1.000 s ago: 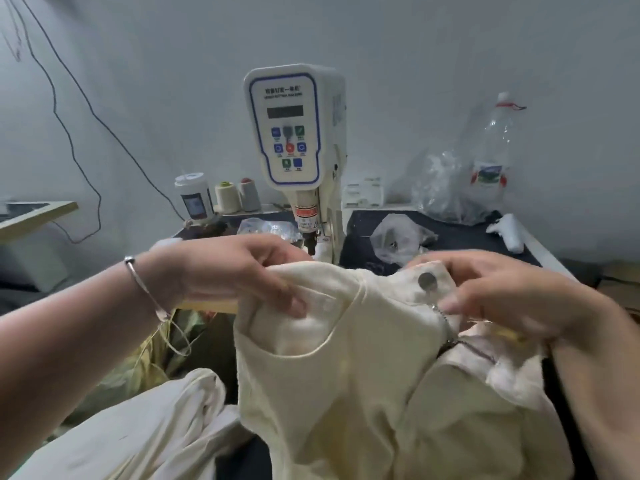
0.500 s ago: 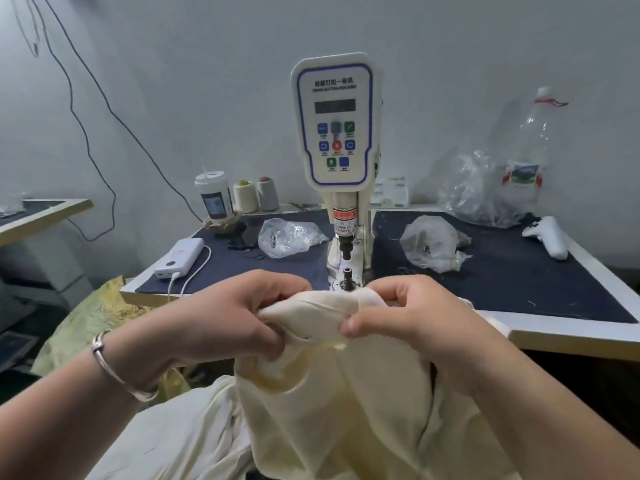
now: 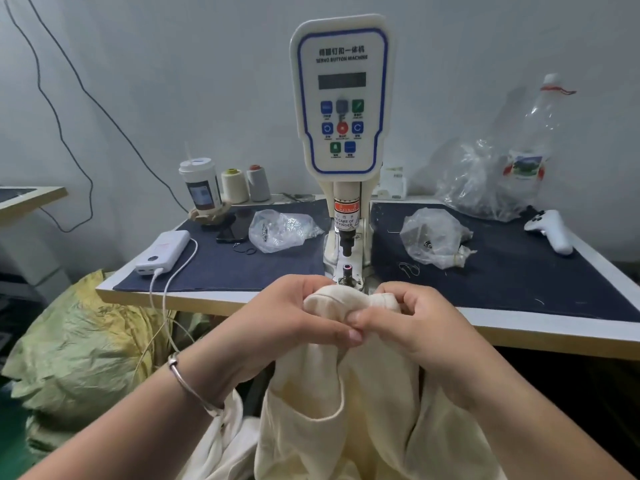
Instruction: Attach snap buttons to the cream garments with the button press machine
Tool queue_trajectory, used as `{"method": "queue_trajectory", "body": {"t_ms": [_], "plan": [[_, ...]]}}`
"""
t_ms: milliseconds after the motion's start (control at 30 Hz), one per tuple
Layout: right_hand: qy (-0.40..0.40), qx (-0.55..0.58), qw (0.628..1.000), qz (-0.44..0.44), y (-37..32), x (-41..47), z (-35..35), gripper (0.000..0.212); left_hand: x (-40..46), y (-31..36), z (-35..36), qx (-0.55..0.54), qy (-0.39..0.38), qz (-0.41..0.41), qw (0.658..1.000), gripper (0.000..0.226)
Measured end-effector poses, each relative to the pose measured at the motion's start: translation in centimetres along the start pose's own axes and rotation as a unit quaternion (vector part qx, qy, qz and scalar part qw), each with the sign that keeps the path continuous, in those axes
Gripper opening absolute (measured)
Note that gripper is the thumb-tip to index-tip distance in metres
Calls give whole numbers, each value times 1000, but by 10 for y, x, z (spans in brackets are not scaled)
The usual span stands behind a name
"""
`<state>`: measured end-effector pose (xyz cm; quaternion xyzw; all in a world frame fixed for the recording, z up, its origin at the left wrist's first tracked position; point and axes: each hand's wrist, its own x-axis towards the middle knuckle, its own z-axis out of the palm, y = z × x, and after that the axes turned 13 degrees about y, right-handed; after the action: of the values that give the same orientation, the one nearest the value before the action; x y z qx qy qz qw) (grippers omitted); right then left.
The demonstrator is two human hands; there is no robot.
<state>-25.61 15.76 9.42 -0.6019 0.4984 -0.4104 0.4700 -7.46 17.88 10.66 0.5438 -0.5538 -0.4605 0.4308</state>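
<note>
Your left hand grips the bunched edge of the cream garment, held just in front of the button press machine; your right hand pinches the same fold, thumbs touching. Flatten that edge before sliding it over the lower die, and keep fingers clear of the plunger.

This is a small garment workshop. Just beyond the two hands gripping cream cloth stands a white, blue-trimmed servo button press machine on a worktable covered in dark navy fabric. Farther back to the left stand two cones of sewing thread. Clear plastic bags of small fasteners lie either side of the machine, and a bulging yellow-green woven sack sits down to the left.
</note>
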Motion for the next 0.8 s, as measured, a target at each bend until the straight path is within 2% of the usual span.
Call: {"method": "queue_trajectory", "body": {"t_ms": [133,233,267,367,400,433,467,533,600,667,800], "plan": [[40,-62,997,-33,4,9,0,44,10,-2,-9,7,-16,-16,1000,21],[84,-138,984,-69,11,18,12,33,16,-13,-5,1,-5,-44,999,22],[65,-144,985,-62,13,21,15,27,19,-19,-5,-8,4,-55,998,23],[-56,-110,992,15,23,36,7,19,25,-33,-22,-21,40,-91,995,23],[-55,-116,992,18,31,47,-3,18,26,-37,-34,-14,37,-105,994,25],[-17,-134,991,8,40,61,-16,18,27,-41,-48,2,31,-116,993,32],[52,-165,985,-8,48,76,-30,17,28,-45,-61,25,31,-123,992,42],[205,-247,946,-35,64,105,-57,13,31,-53,-83,64,53,-135,987,56],[284,-291,911,-63,76,133,-74,20,37,-58,-96,58,77,-145,985,59],[284,-341,892,-80,86,163,-81,30,46,-63,-104,32,114,-142,983,57],[199,-462,864,-30,94,214,-80,37,74,-74,-105,-6,179,-111,978,36]]}}
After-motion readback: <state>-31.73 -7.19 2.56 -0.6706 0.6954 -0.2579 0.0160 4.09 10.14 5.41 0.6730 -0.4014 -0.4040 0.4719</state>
